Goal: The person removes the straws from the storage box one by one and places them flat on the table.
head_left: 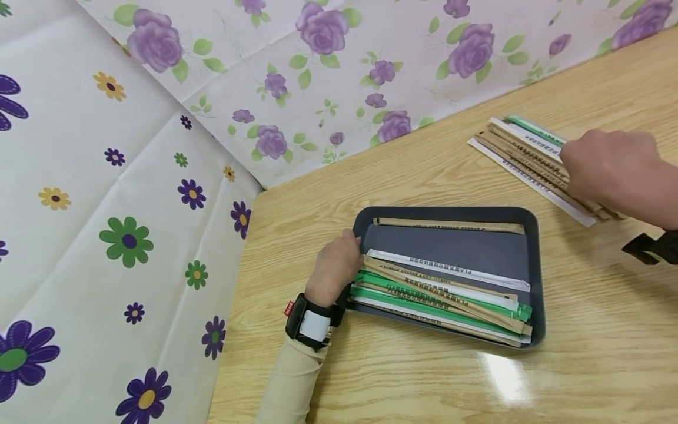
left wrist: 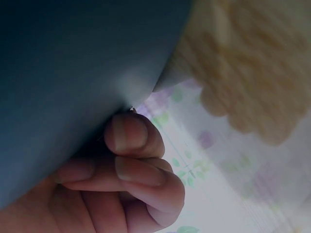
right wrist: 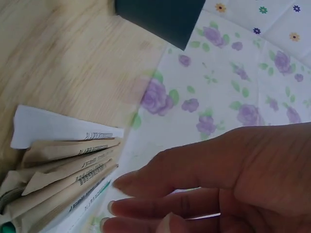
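My left hand (head_left: 335, 268) grips the left rim of a dark grey tray (head_left: 447, 246) on the table. In the left wrist view its curled fingers (left wrist: 146, 177) lie against the tray's outer wall. Paper-wrapped straws (head_left: 424, 294) in white, brown and green lie along the tray's near side, and a single brown wrapped straw (head_left: 450, 225) lies by its far wall. My right hand (head_left: 609, 171) is over a pile of wrapped straws (head_left: 535, 168) at the back right. In the right wrist view its thumb and fingers reach toward the pile's straw ends with a gap between them.
The light wood table (head_left: 296, 235) meets a wall covering with purple roses (head_left: 323, 29) at the back. A second covering with daisies (head_left: 129, 241) rises along the left edge. The tray's dark corner (right wrist: 160, 19) also shows in the right wrist view.
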The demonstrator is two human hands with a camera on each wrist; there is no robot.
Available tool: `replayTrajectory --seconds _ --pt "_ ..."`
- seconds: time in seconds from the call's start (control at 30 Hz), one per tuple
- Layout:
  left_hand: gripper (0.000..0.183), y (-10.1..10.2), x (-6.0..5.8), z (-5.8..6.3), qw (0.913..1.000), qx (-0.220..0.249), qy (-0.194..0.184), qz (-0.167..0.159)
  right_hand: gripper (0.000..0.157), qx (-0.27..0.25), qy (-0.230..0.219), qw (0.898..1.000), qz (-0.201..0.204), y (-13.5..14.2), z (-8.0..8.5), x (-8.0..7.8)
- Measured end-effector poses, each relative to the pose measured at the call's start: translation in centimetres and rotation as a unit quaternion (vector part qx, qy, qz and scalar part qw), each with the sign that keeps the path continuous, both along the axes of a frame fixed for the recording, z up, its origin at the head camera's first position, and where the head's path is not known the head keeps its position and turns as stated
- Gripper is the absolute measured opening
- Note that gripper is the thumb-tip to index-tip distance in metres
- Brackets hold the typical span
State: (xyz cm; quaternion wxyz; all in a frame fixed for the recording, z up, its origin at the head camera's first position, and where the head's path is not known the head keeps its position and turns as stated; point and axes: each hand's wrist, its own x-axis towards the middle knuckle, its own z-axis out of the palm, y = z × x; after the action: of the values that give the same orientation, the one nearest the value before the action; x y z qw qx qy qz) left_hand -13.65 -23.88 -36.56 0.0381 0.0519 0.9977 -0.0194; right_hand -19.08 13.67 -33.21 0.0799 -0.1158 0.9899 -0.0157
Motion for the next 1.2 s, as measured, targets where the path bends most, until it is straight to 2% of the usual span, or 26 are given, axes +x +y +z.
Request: replayTrajectory --seconds 0.2,0.37,0.47,0.53,0.6,0.67,0.8,0.9,1.03,1.2 --pt "0.028 0.1 0.0 0.1 1.0000 -0.006 -0.003 -0.001 0.020 -0.005 0.006 1.000 -0.006 -0.2 0.2 0.0" --pt "0.029 0.2 -0.1 0.1 0.9998 -0.002 -0.015 0.015 0.016 -0.015 0.006 1.000 0.004 -0.4 0.5 0.3" --pt "0.029 0.2 -0.1 0.1 0.9996 -0.002 -0.018 0.019 0.015 -0.031 0.024 0.999 0.027 -1.0 0.5 0.5" --pt "0.029 0.2 -0.1 0.0 0.9995 -0.002 -0.021 0.021 0.012 -0.050 0.051 0.995 0.064 -1.6 0.4 0.5" --pt "0.029 0.2 -0.2 0.1 0.9994 -0.001 -0.025 0.024 0.010 -0.078 0.090 0.986 0.119 -2.4 0.2 0.6" --pt "0.029 0.2 -0.2 0.1 0.9992 0.001 -0.029 0.027 0.009 -0.113 0.124 0.969 0.180 -3.3 -0.1 0.9" --pt "0.029 0.2 -0.3 0.2 0.9990 -0.002 -0.034 0.031 0.017 -0.160 0.142 0.939 0.270 -5.1 -0.7 2.1" --pt "0.029 0.1 -0.3 0.1 0.9987 -0.003 -0.037 0.034 0.018 -0.167 0.109 0.929 0.313 -6.5 -1.6 3.4" --pt "0.030 0.1 -0.3 0.1 0.9987 -0.002 -0.039 0.034 0.017 -0.165 0.043 0.919 0.355 -7.9 -2.8 5.1" --pt "0.029 0.1 -0.2 0.1 0.9989 0.004 -0.037 0.029 0.022 -0.173 0.004 0.907 0.383 -8.5 -3.5 6.7"
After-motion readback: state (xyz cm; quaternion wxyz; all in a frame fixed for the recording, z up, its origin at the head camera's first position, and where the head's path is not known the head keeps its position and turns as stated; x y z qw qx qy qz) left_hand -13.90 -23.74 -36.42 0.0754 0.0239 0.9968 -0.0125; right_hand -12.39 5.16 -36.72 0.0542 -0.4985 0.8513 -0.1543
